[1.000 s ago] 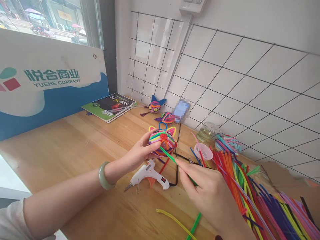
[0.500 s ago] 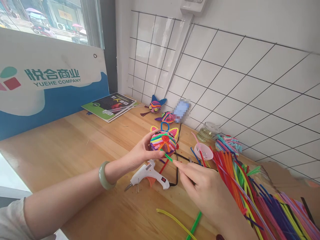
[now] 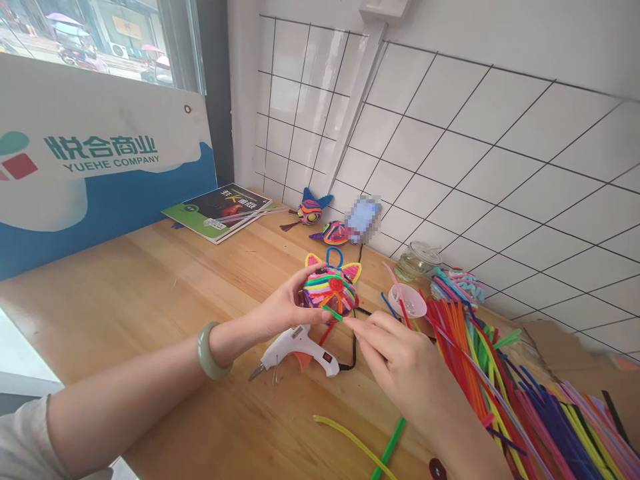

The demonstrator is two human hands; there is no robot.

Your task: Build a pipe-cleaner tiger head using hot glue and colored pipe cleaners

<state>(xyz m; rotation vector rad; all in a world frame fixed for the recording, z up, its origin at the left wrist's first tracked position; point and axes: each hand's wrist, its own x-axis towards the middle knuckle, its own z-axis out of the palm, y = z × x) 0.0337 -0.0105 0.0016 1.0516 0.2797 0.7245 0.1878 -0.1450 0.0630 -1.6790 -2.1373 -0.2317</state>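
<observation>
My left hand grips a round, multicoloured pipe-cleaner figure with yellow-and-pink ears and a blue loop on top, held just above the wooden table. My right hand pinches a green pipe cleaner whose tip sits against the figure's lower front. A white hot glue gun lies on the table right below both hands, its black cord running back toward the wall.
A big heap of coloured pipe cleaners lies at the right. A pink bowl, a glass jar, two finished figures and booklets stand near the tiled wall. Loose yellow and green stems lie in front.
My right hand has moved up and left toward the figure, so less of the green pipe cleaner shows between fingers and figure. The left hand has turned the figure slightly to the right.
</observation>
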